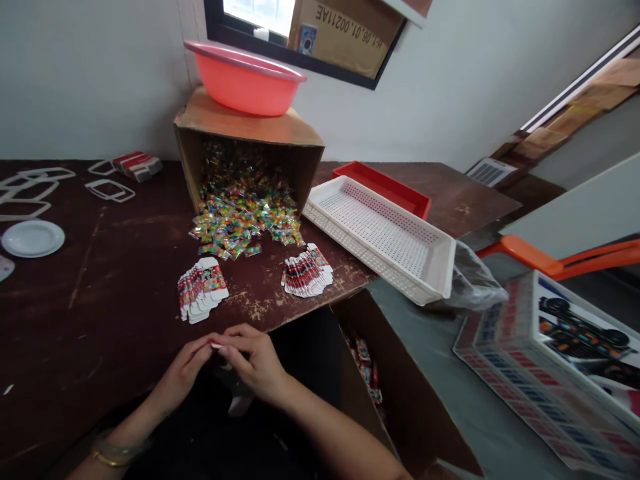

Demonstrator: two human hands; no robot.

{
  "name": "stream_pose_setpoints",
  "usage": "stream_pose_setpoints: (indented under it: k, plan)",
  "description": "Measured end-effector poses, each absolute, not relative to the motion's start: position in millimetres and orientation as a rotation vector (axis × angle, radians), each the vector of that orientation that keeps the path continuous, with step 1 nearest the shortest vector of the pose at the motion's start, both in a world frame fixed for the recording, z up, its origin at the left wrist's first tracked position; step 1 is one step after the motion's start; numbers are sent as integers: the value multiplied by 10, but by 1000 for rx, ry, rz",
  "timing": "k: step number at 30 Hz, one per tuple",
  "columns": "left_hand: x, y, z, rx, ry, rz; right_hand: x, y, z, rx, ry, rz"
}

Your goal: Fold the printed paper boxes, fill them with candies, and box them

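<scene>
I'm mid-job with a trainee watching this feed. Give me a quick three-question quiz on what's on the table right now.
1. True or false: the pink basin sits on top of the tipped cardboard box.
2. What do the left hand and right hand pinch between them? A) a small card B) a spoon C) a bottle cap
3. Fill in: the flat bin behind the white perforated tray is coloured ___.

Key: 1 true; 2 A; 3 red.
</scene>
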State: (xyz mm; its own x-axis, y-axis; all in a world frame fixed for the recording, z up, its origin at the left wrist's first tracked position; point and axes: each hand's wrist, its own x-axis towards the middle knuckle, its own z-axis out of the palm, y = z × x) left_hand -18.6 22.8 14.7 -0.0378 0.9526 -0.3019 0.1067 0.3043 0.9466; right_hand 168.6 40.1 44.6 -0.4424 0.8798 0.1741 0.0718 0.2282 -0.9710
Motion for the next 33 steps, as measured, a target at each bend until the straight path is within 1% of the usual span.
stream_pose_setpoints:
  k: [2, 6, 9, 11, 16, 17, 19, 22, 25, 27, 28, 30, 32, 33]
  plan:
    - [-179, 180, 141, 1001, 1383, 899, 1701, 472, 446, -946, -1627, 1347]
    - [-160, 87, 195, 1039, 1149, 688, 1743, 580, 351, -975, -1505, 1513]
    - [-205, 64, 204, 1119, 1174, 663, 1767, 527, 242, -953, -1457, 1587]
    - [-248, 72, 196, 1143, 1216, 670, 1765, 433, 192, -960, -1511, 1466]
    - [-83, 95, 233, 1063, 1167, 690, 1763, 275, 246, -947, -1862, 995]
    - [3, 95, 250, 1038, 1157, 691, 1813, 276, 293, -975, -1854, 960]
    - [167, 96, 278, 1007, 1111, 679, 2050, 281, 427, -1049, -1791, 992]
    - [248, 129, 277, 1052, 986, 627, 2799, 245, 691, -1259, -1753, 1059]
    - [90, 198, 204, 1080, 1062, 668, 3662, 223, 856, -1648, -1841, 850]
    - [-56, 239, 142, 1025, 1186, 736, 3912, 281, 826, -1825, -1913, 653]
    - [-114, 252, 116, 990, 1228, 762, 3874, 340, 772, -1839, -1928, 590]
    - [-181, 257, 83, 955, 1260, 797, 3486, 521, 614, -1705, -1958, 587]
    - [-185, 231, 73, 954, 1247, 806, 2828, 793, 443, -1371, -2088, 748]
    - [-175, 207, 73, 962, 1239, 798, 2472, 956, 366, -1238, -2170, 759]
